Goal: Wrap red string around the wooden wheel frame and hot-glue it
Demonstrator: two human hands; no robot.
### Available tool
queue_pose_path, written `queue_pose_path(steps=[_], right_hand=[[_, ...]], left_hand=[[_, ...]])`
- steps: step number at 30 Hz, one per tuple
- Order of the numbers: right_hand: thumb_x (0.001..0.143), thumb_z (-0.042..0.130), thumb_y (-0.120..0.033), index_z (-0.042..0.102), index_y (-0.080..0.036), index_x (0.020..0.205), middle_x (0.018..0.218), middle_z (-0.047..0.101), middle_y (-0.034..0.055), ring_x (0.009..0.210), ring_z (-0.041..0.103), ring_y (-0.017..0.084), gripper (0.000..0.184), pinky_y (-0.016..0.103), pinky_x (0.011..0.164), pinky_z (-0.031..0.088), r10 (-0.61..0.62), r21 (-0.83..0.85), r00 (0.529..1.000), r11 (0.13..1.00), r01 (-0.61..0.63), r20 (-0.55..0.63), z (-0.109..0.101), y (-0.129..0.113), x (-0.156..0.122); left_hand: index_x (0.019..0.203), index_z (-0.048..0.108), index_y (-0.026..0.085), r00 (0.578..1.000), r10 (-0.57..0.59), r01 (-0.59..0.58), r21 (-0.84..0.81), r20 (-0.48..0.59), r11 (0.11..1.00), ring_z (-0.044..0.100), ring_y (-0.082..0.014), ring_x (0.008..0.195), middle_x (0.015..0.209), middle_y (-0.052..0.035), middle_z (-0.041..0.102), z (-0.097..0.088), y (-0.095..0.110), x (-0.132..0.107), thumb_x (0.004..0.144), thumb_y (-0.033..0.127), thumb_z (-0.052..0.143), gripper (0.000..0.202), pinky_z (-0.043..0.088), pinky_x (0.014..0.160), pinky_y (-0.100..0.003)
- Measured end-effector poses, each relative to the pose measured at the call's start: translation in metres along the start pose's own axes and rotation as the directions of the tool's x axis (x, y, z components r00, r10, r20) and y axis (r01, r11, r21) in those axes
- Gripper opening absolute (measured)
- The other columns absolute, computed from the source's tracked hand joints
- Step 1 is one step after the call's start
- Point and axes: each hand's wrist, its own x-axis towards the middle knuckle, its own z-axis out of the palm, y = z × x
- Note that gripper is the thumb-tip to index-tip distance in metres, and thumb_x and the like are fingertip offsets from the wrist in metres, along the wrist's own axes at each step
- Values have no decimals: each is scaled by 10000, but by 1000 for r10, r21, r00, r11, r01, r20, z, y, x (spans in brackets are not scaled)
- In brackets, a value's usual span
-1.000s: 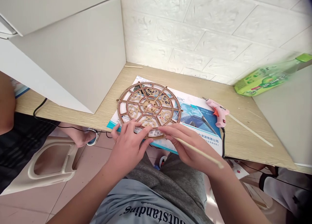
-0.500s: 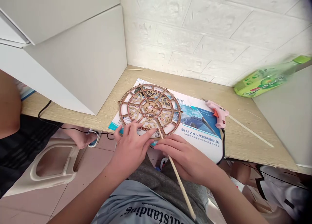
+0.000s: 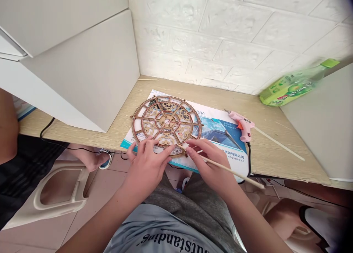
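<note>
A round brown openwork wheel (image 3: 167, 121), with spokes and scroll-shaped cutouts, lies flat on a printed brochure (image 3: 217, 130). My left hand (image 3: 146, 166) holds its near rim, fingers bent over the edge and thumb pointing right. Between the thumb and fingers of my right hand (image 3: 213, 166) is a thin pale wooden stick (image 3: 237, 173). The tip of that stick reaches the wheel's lower right rim, and its other end sticks out to the right past my wrist. Part of the stick is hidden by my fingers.
Right of the wheel lies a pink glue gun (image 3: 242, 125) with a glue stick (image 3: 278, 143) in its back and a black cord. A green bottle (image 3: 292, 87) leans farther right. White panels (image 3: 82, 76) flank the wooden table (image 3: 264, 154). Another person (image 3: 33, 161) is at left.
My right hand has turned, swinging the stick's rear end from pointing down toward my body to pointing right. The left hand stays on the wheel. The view has shifted slightly.
</note>
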Motion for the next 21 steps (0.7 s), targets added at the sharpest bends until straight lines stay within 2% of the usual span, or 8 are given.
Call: queue_pose_path(steps=[3, 6, 9, 12, 15, 19, 21], right_hand=[[1054, 708, -145, 795, -179, 1109, 1017, 827, 30, 880, 793, 149, 108, 245, 783, 608, -28, -32, 999, 999, 29, 33, 1, -1, -1], [1049, 639, -82, 813, -167, 1167, 1100, 809, 63, 931, 792, 143, 226, 229, 832, 620, -125, -36, 990, 991, 127, 65, 4, 0, -6], [1037, 600, -63, 825, -173, 1173, 1077, 778, 88, 911, 758, 165, 286, 258, 805, 620, -196, -69, 979, 978, 199, 48, 10, 2, -13], [1039, 615, -45, 817, -175, 1195, 1084, 746, 105, 876, 707, 156, 286, 270, 782, 606, -187, -105, 982, 977, 183, -31, 12, 6, -19], [1038, 629, -18, 790, -166, 1257, 1143, 725, 118, 929, 688, 150, 309, 274, 802, 595, -156, -108, 982, 984, 144, -109, 10, 6, -21], [1053, 617, -65, 781, -159, 1274, 1127, 761, 95, 995, 672, 184, 291, 337, 880, 593, -195, -79, 979, 979, 189, -63, 9, 4, -19], [1062, 607, -90, 783, -145, 1267, 1119, 776, 86, 994, 670, 188, 276, 357, 895, 587, -206, -73, 978, 976, 203, -28, 11, 4, -18]], left_hand=[[1395, 726, 504, 1000, -3, 3, 3, 7, 1000, 574, -382, 1440, 1399, -152, 657, -1, 1, 1, 1105, 351, 539, 377, 445, 1096, -782], [1390, 725, 501, 1000, 3, -4, 11, 15, 1000, 578, -381, 1420, 1387, -144, 656, -2, 1, 2, 1103, 342, 540, 377, 445, 1097, -778], [1381, 723, 503, 1000, 10, -10, 7, 16, 1000, 595, -365, 1384, 1363, -133, 656, -4, 1, 3, 1104, 359, 542, 361, 443, 1099, -759], [1363, 732, 497, 1000, 1, -1, -1, 16, 1000, 608, -357, 1349, 1346, -130, 658, -6, 2, 5, 1099, 359, 553, 348, 450, 1086, -732], [1363, 730, 490, 1000, 0, 0, -13, 23, 1000, 595, -369, 1370, 1383, -123, 664, -6, 3, 5, 1091, 350, 571, 345, 440, 1082, -720], [1371, 703, 506, 1000, -11, 12, -51, 20, 999, 557, -369, 1440, 1491, -79, 648, -1, 2, 3, 1104, 358, 546, 343, 377, 1115, -692], [1368, 678, 465, 1000, -28, 28, -82, 3, 996, 546, -348, 1470, 1485, -68, 654, 2, 0, 0, 1111, 376, 541, 305, 332, 1145, -650]])
